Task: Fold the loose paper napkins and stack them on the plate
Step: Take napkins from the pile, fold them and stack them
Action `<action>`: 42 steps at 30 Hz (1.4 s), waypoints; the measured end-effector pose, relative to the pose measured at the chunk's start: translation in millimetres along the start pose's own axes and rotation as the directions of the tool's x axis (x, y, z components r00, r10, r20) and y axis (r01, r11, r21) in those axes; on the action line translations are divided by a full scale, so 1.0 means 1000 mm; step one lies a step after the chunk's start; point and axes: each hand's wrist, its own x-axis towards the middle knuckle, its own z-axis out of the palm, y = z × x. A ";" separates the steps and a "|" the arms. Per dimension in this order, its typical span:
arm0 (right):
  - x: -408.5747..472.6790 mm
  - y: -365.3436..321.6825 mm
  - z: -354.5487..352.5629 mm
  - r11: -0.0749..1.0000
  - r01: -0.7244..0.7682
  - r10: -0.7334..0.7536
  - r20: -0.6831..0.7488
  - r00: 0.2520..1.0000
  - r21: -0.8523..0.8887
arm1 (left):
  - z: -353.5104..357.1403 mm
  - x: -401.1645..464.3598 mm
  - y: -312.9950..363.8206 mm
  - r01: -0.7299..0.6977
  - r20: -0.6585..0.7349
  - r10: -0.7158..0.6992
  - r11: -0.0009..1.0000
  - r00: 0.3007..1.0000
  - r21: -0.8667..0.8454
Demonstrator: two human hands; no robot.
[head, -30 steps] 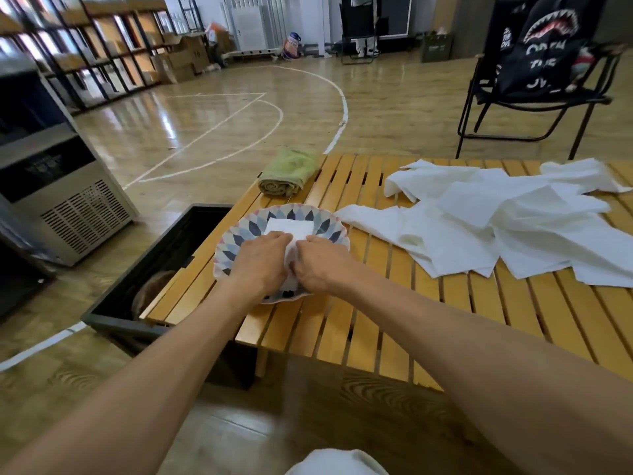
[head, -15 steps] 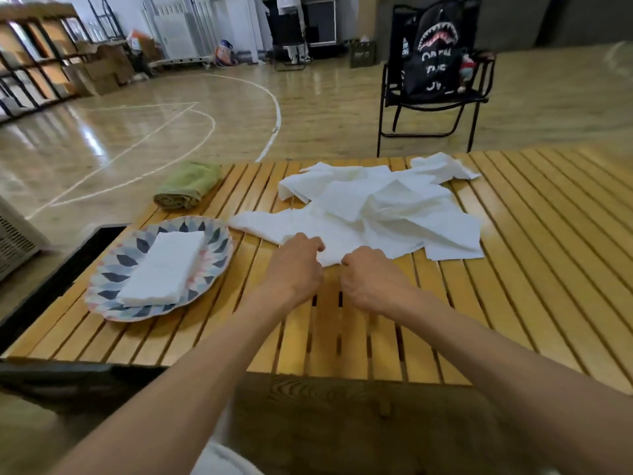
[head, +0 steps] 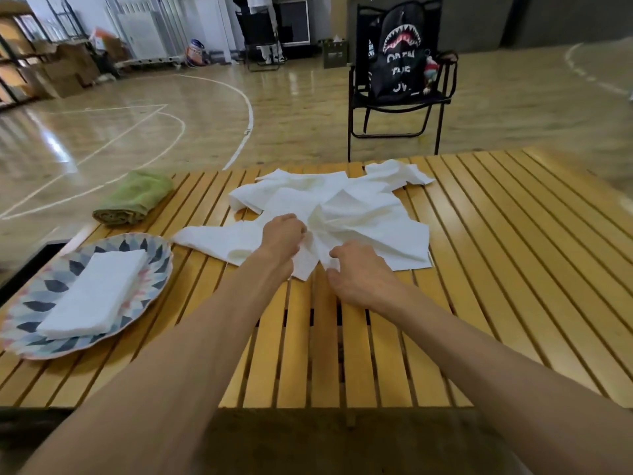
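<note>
**Both hands at the near edge of the napkin heap**

A heap of loose white paper napkins (head: 346, 214) lies crumpled and overlapping on the slatted yellow wooden desk (head: 496, 269), spread across its far middle. The left hand (head: 282, 240) sits at the heap's near left part, its fingers (head: 298, 231) curled and pinching a raised fold of white paper. The right hand (head: 359, 272) rests just beside it at the near edge of the heap, its fingers (head: 334, 260) curled onto the paper's edge; whether they actually pinch the sheet or only press on it cannot be told. The two hands are close together but not touching, with a strip of napkin between them.

To the left, near the desk's left edge, stands a round scalloped plate with a blue, grey and pink petal pattern (head: 150, 269). On it lies a neat stack of folded white paper napkins (head: 92, 296), a rectangle set diagonally across the plate's middle. The plate is well apart from the loose heap, though one napkin's corner reaches near its rim.

Beyond the plate, at the desk's far left corner, lies a rolled green cloth (head: 133, 200). Behind the desk, on the polished wooden gym floor (head: 137, 132), stands a black folding chair (head: 394, 108) carrying a black bag with a shark-mouth print (head: 400, 60).
</note>
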 end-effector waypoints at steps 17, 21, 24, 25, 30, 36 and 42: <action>-0.044 -0.013 -0.006 0.169 -0.309 0.328 0.242 0.913 0.936 | -0.090 -0.118 -0.027 -0.153 0.007 0.154 0.979 0.988 0.133; -0.043 -0.012 0.012 0.336 -0.382 0.392 0.242 0.888 0.861 | -0.106 -0.121 -0.043 -0.121 0.095 0.095 0.940 0.991 0.318; -0.046 -0.010 0.019 0.472 -0.397 0.402 0.209 0.892 0.787 | -0.110 -0.119 -0.046 -0.151 0.171 0.074 0.850 0.983 0.505; -0.048 -0.009 0.020 0.519 -0.395 0.401 0.192 0.896 0.758 | -0.111 -0.119 -0.046 -0.164 0.192 0.066 0.816 0.979 0.555; -0.063 -0.002 0.017 0.679 -0.367 0.389 0.112 0.915 0.636 | -0.111 -0.115 -0.054 -0.227 0.265 0.053 0.693 0.963 0.685; -0.076 0.014 0.011 0.830 -0.325 0.338 0.055 0.940 0.453 | -0.102 -0.111 -0.061 -0.321 0.237 0.229 0.476 0.944 0.819; -0.071 0.018 0.020 0.973 -0.175 0.192 -0.110 0.975 0.149 | -0.081 -0.117 -0.068 -0.597 0.530 0.282 0.285 0.800 0.750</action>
